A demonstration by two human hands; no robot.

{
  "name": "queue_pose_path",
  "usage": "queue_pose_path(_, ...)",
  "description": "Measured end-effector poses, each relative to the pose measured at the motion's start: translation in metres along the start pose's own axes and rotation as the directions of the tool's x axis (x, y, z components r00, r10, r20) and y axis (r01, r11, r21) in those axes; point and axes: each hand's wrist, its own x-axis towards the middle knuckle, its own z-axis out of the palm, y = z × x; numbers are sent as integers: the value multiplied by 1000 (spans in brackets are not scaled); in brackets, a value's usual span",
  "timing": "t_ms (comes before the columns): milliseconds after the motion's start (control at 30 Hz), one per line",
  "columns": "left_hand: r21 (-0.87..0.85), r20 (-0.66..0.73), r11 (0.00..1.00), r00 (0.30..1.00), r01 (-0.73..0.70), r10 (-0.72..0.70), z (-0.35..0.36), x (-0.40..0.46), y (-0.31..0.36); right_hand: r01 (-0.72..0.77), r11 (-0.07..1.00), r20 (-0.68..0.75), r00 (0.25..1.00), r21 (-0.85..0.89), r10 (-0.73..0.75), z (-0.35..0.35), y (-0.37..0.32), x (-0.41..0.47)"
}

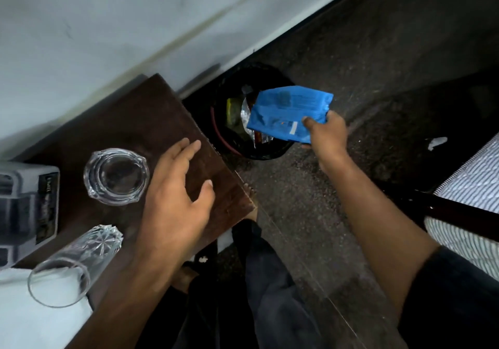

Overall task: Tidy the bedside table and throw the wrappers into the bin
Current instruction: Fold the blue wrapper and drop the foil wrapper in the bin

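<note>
Two bare hands occupy the frame. Right hand [325, 135], right of centre, pinches the lower right corner of a blue wrapper [290, 112] between thumb and fingers; the wrapper hangs over the open mouth of the bin [272, 154], a black-lined container on the dark floor [378, 65] just beside the bedside table [140, 122]. Foil and other wrappers lie inside the bin. Left hand [175, 200], lower centre, is spread with fingers apart and grips nothing; whether the palm touches the wood cannot be told. On the brown tabletop, left of that hand, stands a clear glass ashtray [116, 176]. A cut-glass tumbler [73, 265] stands at the lower left, just beside a grey box [24, 205] at the left edge. Striped bedding [469, 186] shows at the right edge.
</note>
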Motion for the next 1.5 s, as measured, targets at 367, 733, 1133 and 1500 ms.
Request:
queue_pose_path(367,-31,16,1000,1000,7,-6,2,1,9,-113,993,159,982,39,106,56,3,6)
queue_pose_path(733,-116,14,993,999,35,-34,3,-20,2,118,957,127,988,-266,-86,60,3,-3)
queue_pose_path(1133,-231,-43,968,993,93,-106,2,-65,-34,124,983,279,957,-132,-83,59,-20,-33)
queue_pose_path(1500,-372,-73,900,960,226,-272,-2,-118,-74,510,860,502,744,-1,-441,91,-47,-186)
